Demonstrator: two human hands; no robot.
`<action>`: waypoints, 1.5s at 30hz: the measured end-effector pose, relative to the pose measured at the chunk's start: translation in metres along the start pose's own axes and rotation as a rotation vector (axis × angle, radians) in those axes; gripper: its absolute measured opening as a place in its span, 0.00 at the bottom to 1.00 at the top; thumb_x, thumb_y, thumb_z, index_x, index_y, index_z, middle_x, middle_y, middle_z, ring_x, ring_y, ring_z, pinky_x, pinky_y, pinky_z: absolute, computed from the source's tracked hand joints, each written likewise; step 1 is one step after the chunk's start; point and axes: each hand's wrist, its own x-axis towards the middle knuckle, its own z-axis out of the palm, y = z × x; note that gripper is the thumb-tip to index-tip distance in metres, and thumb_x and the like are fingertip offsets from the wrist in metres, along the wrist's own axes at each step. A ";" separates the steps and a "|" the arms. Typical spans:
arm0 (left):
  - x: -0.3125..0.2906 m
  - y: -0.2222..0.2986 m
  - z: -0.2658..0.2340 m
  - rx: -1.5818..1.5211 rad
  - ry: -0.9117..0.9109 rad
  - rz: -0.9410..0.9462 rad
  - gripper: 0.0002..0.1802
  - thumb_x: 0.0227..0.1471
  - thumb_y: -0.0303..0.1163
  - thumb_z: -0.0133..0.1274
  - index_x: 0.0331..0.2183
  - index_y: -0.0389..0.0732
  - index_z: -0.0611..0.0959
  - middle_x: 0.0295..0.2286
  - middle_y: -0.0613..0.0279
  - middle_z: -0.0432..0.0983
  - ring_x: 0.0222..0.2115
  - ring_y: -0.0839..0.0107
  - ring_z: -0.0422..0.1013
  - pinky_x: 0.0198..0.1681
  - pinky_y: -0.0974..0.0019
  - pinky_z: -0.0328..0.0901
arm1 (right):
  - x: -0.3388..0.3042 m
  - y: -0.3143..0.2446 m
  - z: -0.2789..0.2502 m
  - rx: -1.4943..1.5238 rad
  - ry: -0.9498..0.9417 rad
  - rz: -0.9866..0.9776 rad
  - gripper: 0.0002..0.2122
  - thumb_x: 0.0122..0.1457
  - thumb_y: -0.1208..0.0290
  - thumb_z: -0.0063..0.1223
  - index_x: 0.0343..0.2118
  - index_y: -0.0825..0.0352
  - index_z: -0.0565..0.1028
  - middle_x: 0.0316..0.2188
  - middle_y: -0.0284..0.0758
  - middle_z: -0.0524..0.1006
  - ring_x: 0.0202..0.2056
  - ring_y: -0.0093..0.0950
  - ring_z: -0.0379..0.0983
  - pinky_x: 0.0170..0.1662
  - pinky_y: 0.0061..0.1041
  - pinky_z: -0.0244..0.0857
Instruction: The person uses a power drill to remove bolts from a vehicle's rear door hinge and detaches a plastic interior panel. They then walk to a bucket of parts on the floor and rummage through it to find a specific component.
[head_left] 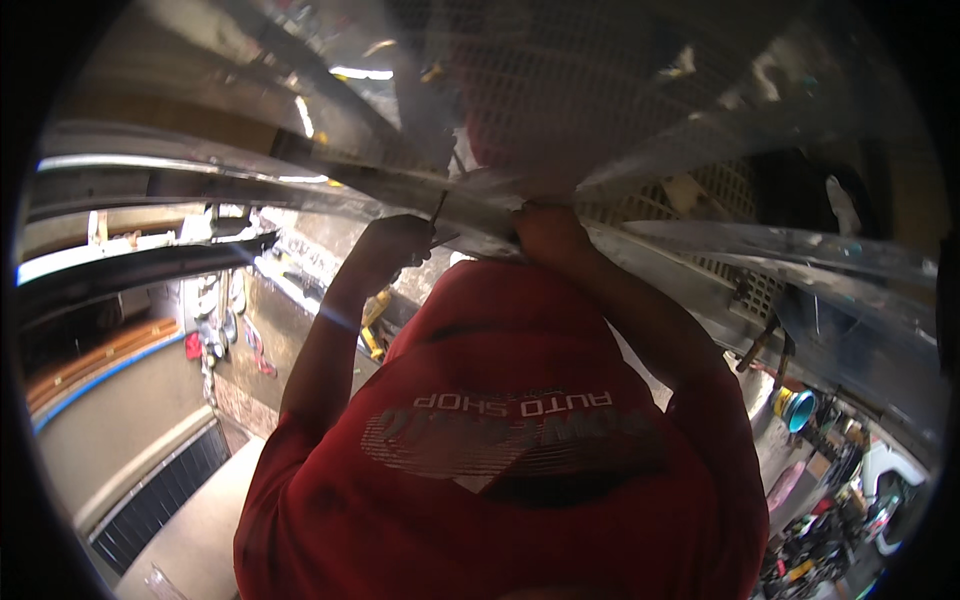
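- Left hand (396, 245) at the far middle, fingers curled round a thin rod-like piece (439, 207), upright against the metal rail (478, 216), apparently to keep its tip on target.
- Right hand (552, 232) just right on that same rail, seemingly bracing; fingertips hidden, so can't tell if they're gripping.
- Both forearms reach far, converging before the red shirt (480, 350); left elbow straighter, right arm angling inward to the left.
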 end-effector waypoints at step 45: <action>-0.006 0.004 -0.012 0.283 0.204 0.097 0.21 0.56 0.36 0.64 0.48 0.35 0.84 0.37 0.52 0.86 0.39 0.63 0.82 0.44 0.61 0.76 | -0.043 -0.076 -0.044 0.920 -0.436 0.078 0.22 0.59 0.67 0.58 0.56 0.67 0.75 0.44 0.35 0.80 0.45 0.27 0.76 0.50 0.31 0.70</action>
